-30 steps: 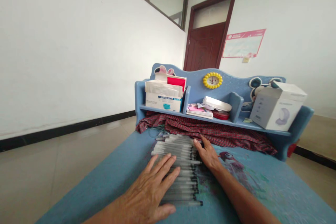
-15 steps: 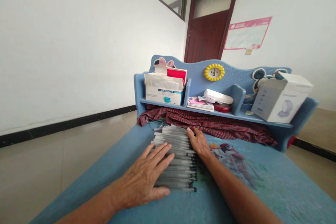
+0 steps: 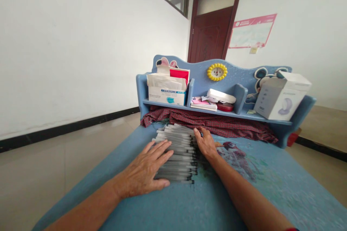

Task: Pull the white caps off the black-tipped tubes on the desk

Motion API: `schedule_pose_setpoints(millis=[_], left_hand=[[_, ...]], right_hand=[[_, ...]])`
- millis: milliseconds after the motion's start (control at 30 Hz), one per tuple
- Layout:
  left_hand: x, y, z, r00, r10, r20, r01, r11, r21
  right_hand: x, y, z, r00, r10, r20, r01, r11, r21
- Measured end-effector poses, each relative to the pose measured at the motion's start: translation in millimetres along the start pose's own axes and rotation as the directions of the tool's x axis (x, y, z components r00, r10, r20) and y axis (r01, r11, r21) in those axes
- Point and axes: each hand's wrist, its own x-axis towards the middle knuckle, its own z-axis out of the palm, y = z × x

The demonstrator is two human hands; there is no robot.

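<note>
Several slim, clear pens (image 3: 177,155) with dark tips lie side by side in a row running away from me on the blue desk (image 3: 179,209). My left hand (image 3: 148,166) rests flat over their left ends, fingers spread and thumb along the near edge. Beside the far right ends of the row is my right hand (image 3: 205,142), with its fingers loosely stretched and touching or nearly touching the tips. Neither hand is wrapped round a pen. Part of the row is hidden under my left fingers.
Behind the pens lies a crumpled red checked cloth (image 3: 217,126). The desk's raised shelf (image 3: 227,111) holds an opened mask box (image 3: 166,94), papers (image 3: 203,104), a white case (image 3: 221,96), a red round tin (image 3: 225,107) and a white carton (image 3: 282,97). A yellow clock (image 3: 217,72) sits above.
The near pens have shifted away from me, and the row looks shorter and more bunched. My left hand has moved slightly forward with them. The view has shifted a little.
</note>
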Motion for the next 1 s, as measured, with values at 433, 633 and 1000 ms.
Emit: schedule_pose_setpoints(millis=[433, 633, 1000], left_hand=[[8, 26, -8.4, 0.995, 0.096, 0.012, -0.096, 0.995, 0.035], [24, 48, -21.7, 0.987, 0.146, 0.072, -0.146, 0.989, 0.005], [42, 59, -24.7, 0.989, 0.144, 0.035, -0.139, 0.984, -0.114]], right_hand=[[-95, -21, -77, 0.836, -0.365, 0.409, 0.420, 0.906, -0.049], [-102, -29, -77, 0.751, -0.389, 0.534, 0.543, 0.824, -0.164], [-99, -23, -86, 0.714, -0.440, 0.545, 0.493, 0.868, 0.055]])
